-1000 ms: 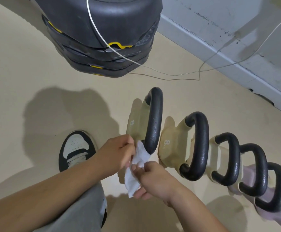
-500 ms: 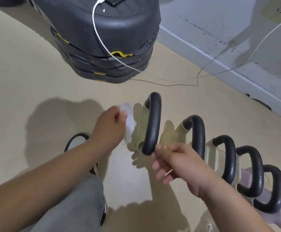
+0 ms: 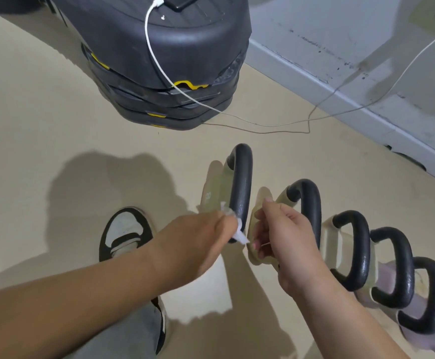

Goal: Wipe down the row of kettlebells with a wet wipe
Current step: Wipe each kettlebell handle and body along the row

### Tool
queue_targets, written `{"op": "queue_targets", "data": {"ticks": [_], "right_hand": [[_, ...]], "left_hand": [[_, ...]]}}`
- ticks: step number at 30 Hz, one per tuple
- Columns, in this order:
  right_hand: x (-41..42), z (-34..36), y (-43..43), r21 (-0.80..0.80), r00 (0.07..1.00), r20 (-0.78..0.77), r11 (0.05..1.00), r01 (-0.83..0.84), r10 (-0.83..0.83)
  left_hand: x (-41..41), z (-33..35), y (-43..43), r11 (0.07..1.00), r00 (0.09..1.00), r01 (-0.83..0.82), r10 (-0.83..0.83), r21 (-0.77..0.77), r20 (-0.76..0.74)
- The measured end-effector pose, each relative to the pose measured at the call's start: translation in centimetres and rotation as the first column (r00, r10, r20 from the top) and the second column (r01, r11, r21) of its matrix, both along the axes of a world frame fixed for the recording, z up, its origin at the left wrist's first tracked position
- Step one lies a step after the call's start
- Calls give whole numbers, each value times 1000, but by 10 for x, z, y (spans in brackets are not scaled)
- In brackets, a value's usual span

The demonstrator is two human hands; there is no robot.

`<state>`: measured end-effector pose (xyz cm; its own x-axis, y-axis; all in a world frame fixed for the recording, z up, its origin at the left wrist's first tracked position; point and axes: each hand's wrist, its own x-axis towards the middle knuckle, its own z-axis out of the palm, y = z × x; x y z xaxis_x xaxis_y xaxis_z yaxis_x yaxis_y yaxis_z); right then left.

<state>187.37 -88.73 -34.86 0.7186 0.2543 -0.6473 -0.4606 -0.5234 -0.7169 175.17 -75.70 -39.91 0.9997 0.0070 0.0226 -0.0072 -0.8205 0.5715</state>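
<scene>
- Kettlebells with black looped metal handles and pale cream or lilac bodies [image 3: 362, 255] stand in a row on the beige floor [image 3: 43, 112], running from the centre to the lower right.
- The left hand [image 3: 201, 242] has its fingers curled round a crumpled white wet wipe [image 3: 239, 235] and presses it against the lower part of the first kettlebell's black handle [image 3: 242, 182].
- The right hand [image 3: 286, 237] hovers between the first and second kettlebells, fingers loosely half-curled, holding nothing I can make out.
- The bells look heavy and rigid, so they should stay put under rubbing.
- The handle looks glossy and is probably slick once damp.
- The wipe is thin, limp and bunches easily, so it is best wrapped round the bar under the fingers.
</scene>
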Motion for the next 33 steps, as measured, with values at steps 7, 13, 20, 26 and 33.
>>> {"op": "queue_targets", "data": {"ticks": [7,13,20,26,33], "right_hand": [[-8,-12,-1,26,997,-43,998,60,-59],[-2,-6,-2,36,996,-49,997,72,-70],[16,-1,20,40,996,32,996,85,-86],[31,-2,39,59,991,69,992,112,-116],[22,1,25,55,988,111,993,103,-108]], "left_hand": [[-9,-47,-3,996,990,89,-85,26,-111],[-9,-64,26,987,966,-150,133,-64,-223],[75,-35,50,570,733,-638,657,-519,-179],[109,-38,43,381,707,-643,628,-665,-325],[72,-35,30,579,840,-536,290,-614,-459]]}}
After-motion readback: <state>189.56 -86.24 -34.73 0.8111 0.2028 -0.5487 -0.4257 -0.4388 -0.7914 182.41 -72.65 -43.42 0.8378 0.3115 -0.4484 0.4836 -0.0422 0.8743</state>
